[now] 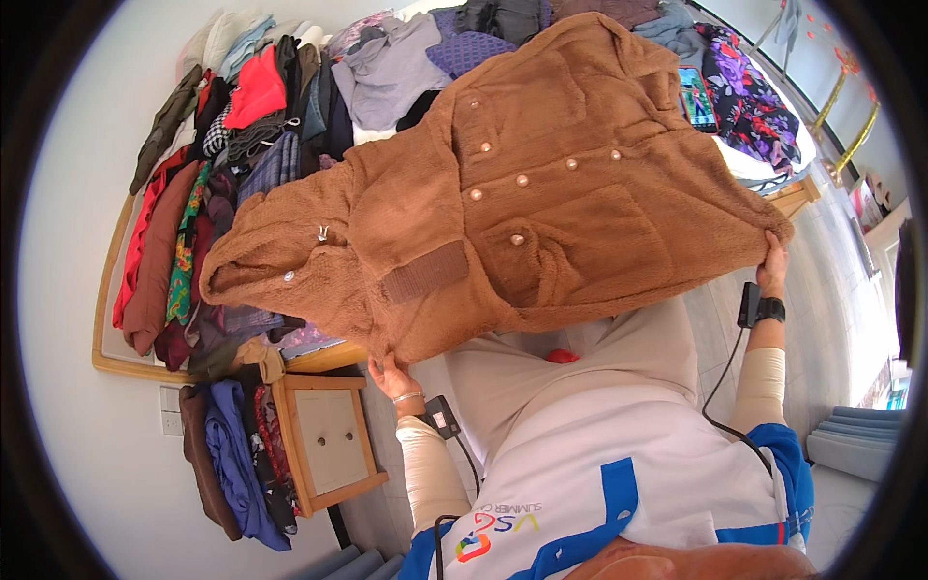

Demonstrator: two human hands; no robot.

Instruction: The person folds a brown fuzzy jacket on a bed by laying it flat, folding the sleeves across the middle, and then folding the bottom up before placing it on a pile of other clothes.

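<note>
A brown fleece hooded coat (594, 232) with pearl-like buttons lies spread over the front of the clothes-covered bed. Its hood (268, 268) points left and its hem is at the right. My left hand (391, 378) grips the near edge by the shoulder, fingers partly hidden under the cloth. At the far right, my right hand (773, 262) pinches the near hem corner. A ribbed brown patch (426, 272) shows on the coat near my left hand. The near edge hangs over my lap.
Piled garments (268, 94) cover the bed at the left and back. A phone (698, 100) with a lit screen leans by a floral garment (750, 101). Left of me stands a wooden bedside cabinet (330, 438) with clothes draped over it. Cables run from wrist-worn devices along both arms.
</note>
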